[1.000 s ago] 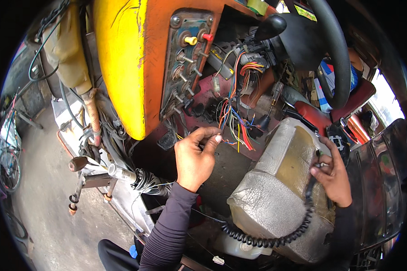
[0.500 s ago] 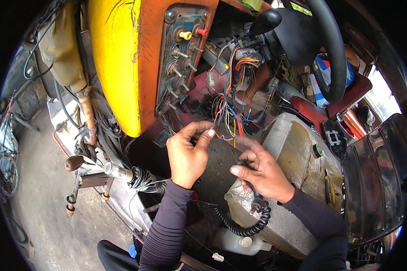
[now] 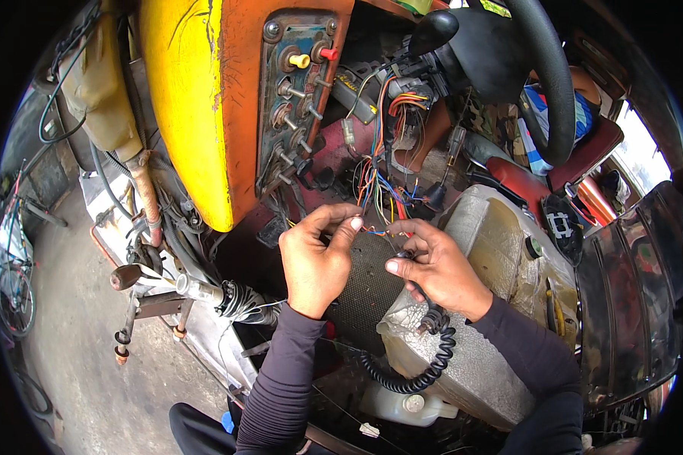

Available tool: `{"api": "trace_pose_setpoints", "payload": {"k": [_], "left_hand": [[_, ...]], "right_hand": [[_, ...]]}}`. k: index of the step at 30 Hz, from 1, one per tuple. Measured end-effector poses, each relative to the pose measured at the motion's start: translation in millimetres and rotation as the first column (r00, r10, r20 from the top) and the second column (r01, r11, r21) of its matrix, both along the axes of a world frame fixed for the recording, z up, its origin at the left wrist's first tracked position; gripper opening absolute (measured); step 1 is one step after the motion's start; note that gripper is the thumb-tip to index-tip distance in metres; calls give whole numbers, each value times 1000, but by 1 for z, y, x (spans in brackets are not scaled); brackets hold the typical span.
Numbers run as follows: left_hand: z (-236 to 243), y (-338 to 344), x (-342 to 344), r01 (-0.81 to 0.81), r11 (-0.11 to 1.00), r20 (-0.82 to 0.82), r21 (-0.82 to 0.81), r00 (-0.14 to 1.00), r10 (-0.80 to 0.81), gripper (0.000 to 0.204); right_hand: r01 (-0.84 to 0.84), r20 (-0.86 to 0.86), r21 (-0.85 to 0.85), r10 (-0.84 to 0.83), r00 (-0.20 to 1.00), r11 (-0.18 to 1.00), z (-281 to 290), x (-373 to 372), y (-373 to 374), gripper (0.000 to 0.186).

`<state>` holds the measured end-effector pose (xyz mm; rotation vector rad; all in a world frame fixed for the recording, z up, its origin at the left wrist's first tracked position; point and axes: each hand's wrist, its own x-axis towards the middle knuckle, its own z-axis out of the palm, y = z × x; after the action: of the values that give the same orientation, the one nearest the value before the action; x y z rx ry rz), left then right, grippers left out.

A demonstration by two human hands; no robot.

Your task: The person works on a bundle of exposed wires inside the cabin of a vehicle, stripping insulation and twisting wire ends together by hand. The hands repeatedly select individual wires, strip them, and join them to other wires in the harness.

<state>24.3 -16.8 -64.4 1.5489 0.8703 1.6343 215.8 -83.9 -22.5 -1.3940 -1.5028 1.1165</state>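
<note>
My left hand [image 3: 317,262] is closed, thumb and forefinger pinching the end of a thin wire at the bottom of a bundle of coloured wires [image 3: 372,182]. My right hand [image 3: 451,277] is wrapped round a black-handled test probe, mostly hidden by the fingers. From its lower end runs a black coiled cord [image 3: 436,368], looping down and back to the left. The right forefinger reaches toward the same wire ends, close to my left fingertips. Above the wires is the steering column [image 3: 417,76], with more loose wires hanging from it.
A switch panel [image 3: 296,98] sits in the yellow and orange dashboard [image 3: 197,114]. The steering wheel [image 3: 558,98] is at upper right, with a seated person's leg [image 3: 432,133] beyond. A silver-wrapped engine cover [image 3: 493,227] lies right; a white plastic container [image 3: 410,404] is below.
My right forefinger has come down and closer to my left fingertips at the wire ends. The left hand keeps its pinch. The whole view has shifted slightly.
</note>
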Motion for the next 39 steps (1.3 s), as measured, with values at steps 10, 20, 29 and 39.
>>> {"api": "trace_pose_setpoints", "payload": {"k": [10,20,29,39], "left_hand": [[0,0,-1,-20,999,13,26,1000,20,12],[-3,3,0,-10,1000,36,30,999,9,15],[0,0,-1,-32,998,16,53,999,32,13],[-4,3,-1,-61,995,-15,73,998,62,14]], "right_hand": [[-11,222,178,-29,975,984,3,-8,-6,77],[-70,412,316,-71,908,946,3,-16,10,61],[-77,372,268,-29,928,960,0,-15,12,60],[82,178,870,-465,867,486,111,-22,1,60]]}}
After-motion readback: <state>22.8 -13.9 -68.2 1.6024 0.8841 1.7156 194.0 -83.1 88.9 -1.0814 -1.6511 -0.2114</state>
